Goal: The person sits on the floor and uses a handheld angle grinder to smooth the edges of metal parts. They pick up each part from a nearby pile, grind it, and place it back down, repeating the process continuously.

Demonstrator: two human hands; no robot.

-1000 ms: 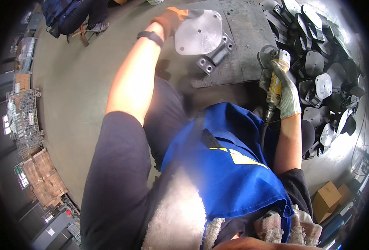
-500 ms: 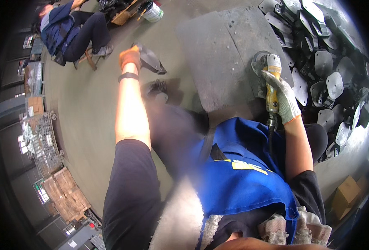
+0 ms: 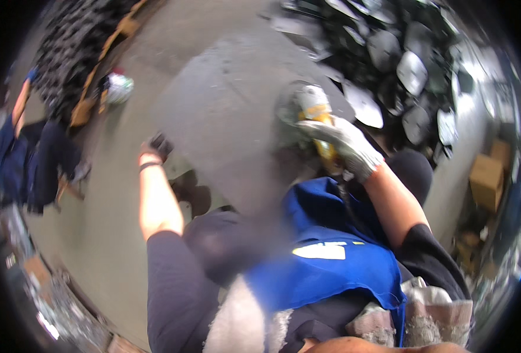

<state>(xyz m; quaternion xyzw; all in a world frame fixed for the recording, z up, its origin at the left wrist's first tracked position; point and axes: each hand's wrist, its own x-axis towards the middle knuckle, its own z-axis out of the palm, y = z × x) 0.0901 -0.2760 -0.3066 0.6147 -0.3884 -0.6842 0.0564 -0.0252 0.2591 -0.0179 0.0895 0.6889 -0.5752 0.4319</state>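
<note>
The yellow-and-white power tool (image 3: 318, 110) is at the grey board's (image 3: 225, 100) right side, the gloved right hand (image 3: 350, 143) wrapped around its body. The left hand (image 3: 156, 148) is near the board's left edge, too blurred to tell its opening or hold. Metal plates (image 3: 412, 73) lie heaped rightward.

On the floor (image 3: 113, 235), a seated co-worker (image 3: 14, 162) occupies the left edge on a low wooden stool (image 3: 66, 189), a pale bucket (image 3: 120, 89) stands toward the far left corner, and brown cardboard boxes (image 3: 486, 180) are positioned near the right edge.
</note>
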